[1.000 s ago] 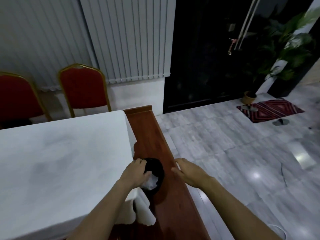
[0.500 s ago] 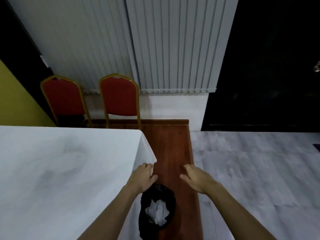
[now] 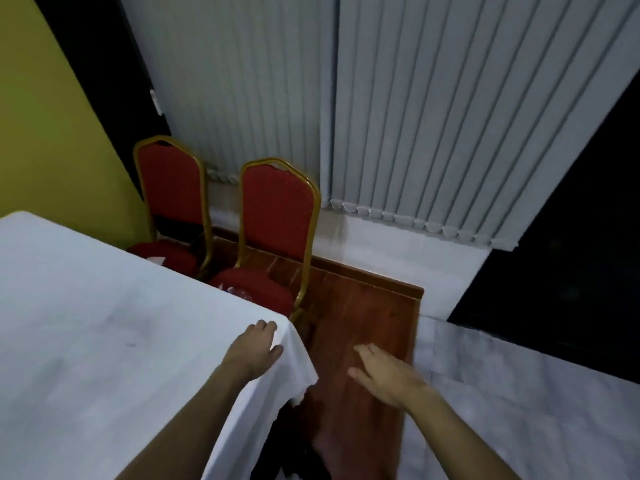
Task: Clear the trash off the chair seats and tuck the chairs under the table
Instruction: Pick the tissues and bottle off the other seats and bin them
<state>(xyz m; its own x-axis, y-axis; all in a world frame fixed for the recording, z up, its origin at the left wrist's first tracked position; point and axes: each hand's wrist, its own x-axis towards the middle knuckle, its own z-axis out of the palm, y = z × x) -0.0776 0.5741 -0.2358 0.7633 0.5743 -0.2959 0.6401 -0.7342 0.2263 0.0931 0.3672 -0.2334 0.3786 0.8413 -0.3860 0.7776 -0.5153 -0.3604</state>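
Two red chairs with gold frames stand at the far side of the white-clothed table [image 3: 86, 341]. The nearer chair [image 3: 277, 216] has a small clear piece of trash [image 3: 237, 291] on its seat at the table's edge. On the seat of the farther chair [image 3: 171, 188] lies a white scrap [image 3: 157, 260]. My left hand [image 3: 254, 348] rests on the table's corner, fingers apart, holding nothing. My right hand [image 3: 384, 374] hovers open over the wooden floor strip, empty. Both chair seats are partly hidden by the tablecloth.
A red-brown wooden floor strip [image 3: 363, 327] runs along the table's right side, with grey tiles [image 3: 519, 393] beyond. Vertical blinds [image 3: 415, 98] cover the back wall, and a yellow wall [image 3: 41, 116] is at the left. A dark object [image 3: 287, 471] lies at the bottom by the tablecloth.
The view has swung left and forward toward the chairs. The black bin with white trash has slid out of sight below. My left hand moved from the bin to the table's corner.
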